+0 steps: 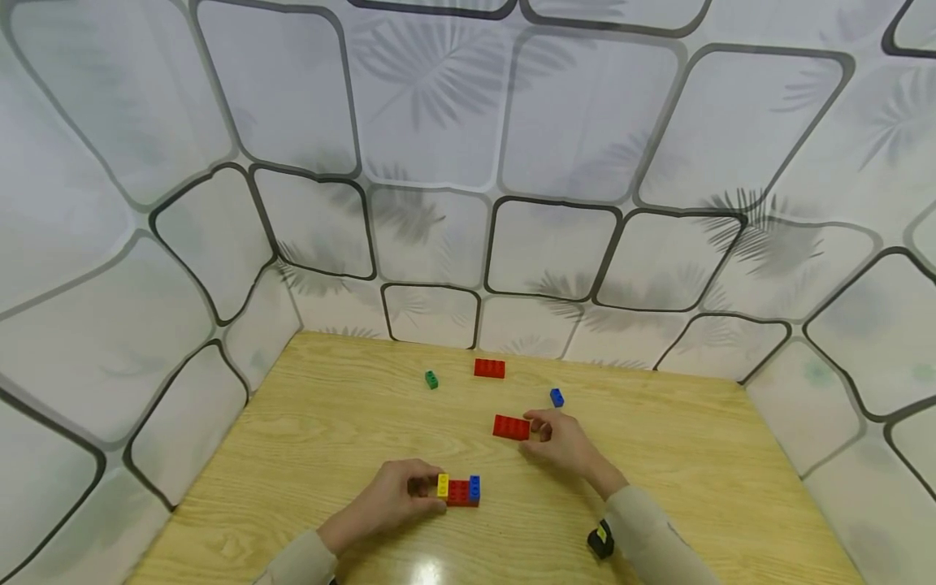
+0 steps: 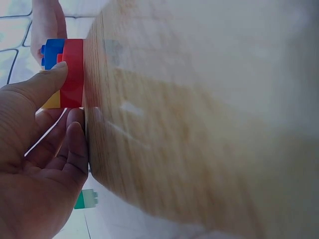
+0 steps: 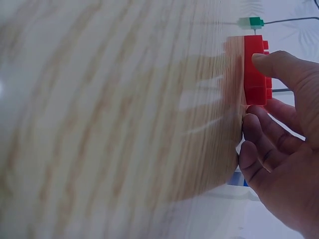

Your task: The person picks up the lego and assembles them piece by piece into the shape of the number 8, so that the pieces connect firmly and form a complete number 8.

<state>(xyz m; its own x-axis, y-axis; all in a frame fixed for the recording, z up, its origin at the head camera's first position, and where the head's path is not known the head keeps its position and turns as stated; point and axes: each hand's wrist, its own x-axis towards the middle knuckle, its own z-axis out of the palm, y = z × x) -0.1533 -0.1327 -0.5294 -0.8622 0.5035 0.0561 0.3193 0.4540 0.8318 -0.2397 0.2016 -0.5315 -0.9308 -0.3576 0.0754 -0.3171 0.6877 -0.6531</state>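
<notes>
On the table near its front, a red brick (image 1: pixel 459 492) carries a yellow brick (image 1: pixel 442 486) on its left end and a blue brick (image 1: pixel 474 487) on its right end. My left hand (image 1: pixel 398 496) holds this stack from the left, the thumb lying along the red brick's near side in the left wrist view. Farther up and to the right, my right hand (image 1: pixel 561 441) pinches a second red brick (image 1: pixel 510 427) by its right end. In the right wrist view the thumb presses on that red brick (image 3: pixel 255 74), which stands on the tabletop.
Behind the hands lie a small green brick (image 1: pixel 431 379), another red brick (image 1: pixel 489 368) and a small blue brick (image 1: pixel 556 397). A black object with a yellow mark (image 1: pixel 601 539) sits beside the right sleeve. Patterned cloth (image 1: pixel 439 244) surrounds the wooden table (image 1: pixel 351 398) at the back and sides.
</notes>
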